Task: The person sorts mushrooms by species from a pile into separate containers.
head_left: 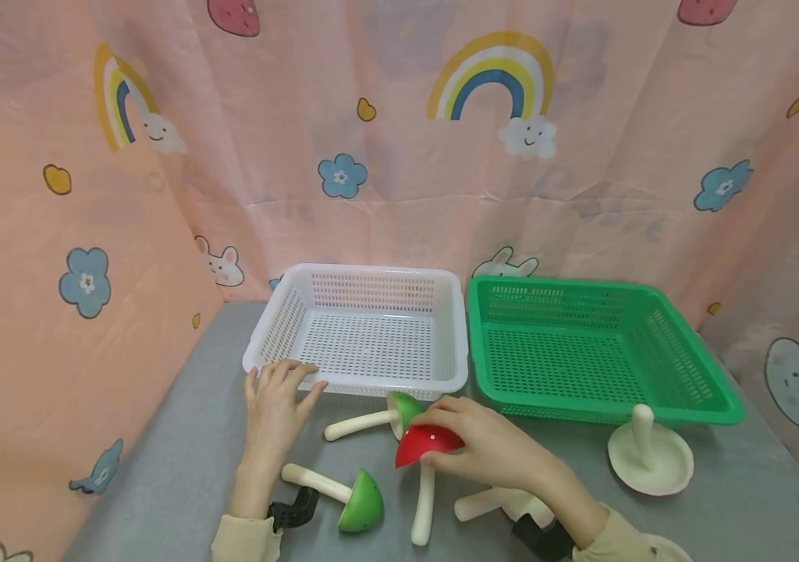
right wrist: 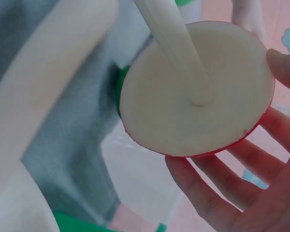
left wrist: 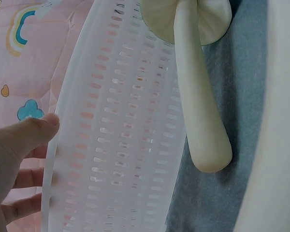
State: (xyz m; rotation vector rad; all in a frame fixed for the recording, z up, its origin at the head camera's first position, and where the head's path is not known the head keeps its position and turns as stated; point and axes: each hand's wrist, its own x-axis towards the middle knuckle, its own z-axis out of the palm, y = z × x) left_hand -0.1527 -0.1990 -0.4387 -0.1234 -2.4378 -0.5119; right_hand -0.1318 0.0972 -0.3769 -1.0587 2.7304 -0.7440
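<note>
My right hand (head_left: 477, 441) holds a toy mushroom by its red cap (head_left: 427, 444), thumb on one side and fingers on the other. Its pale stem (head_left: 424, 507) points down toward me. In the right wrist view the cap's cream underside (right wrist: 154, 116) faces the camera. My left hand (head_left: 276, 406) grips the front rim of the white basket (head_left: 452, 332) near its left corner, fingers over the rim and thumb outside. A green-capped mushroom (head_left: 405, 411) lies against the basket's front, just behind the red one. Another green-capped mushroom (head_left: 362, 503) lies between my forearms.
A green basket (head_left: 694, 343) stands right of the white one. An upturned mushroom (head_left: 666, 468) sits before it, stem up. Another mushroom, with its stem (head_left: 478, 504) showing, lies partly under my right forearm. A patterned curtain (head_left: 399, 195) hangs behind the grey table (head_left: 161, 468).
</note>
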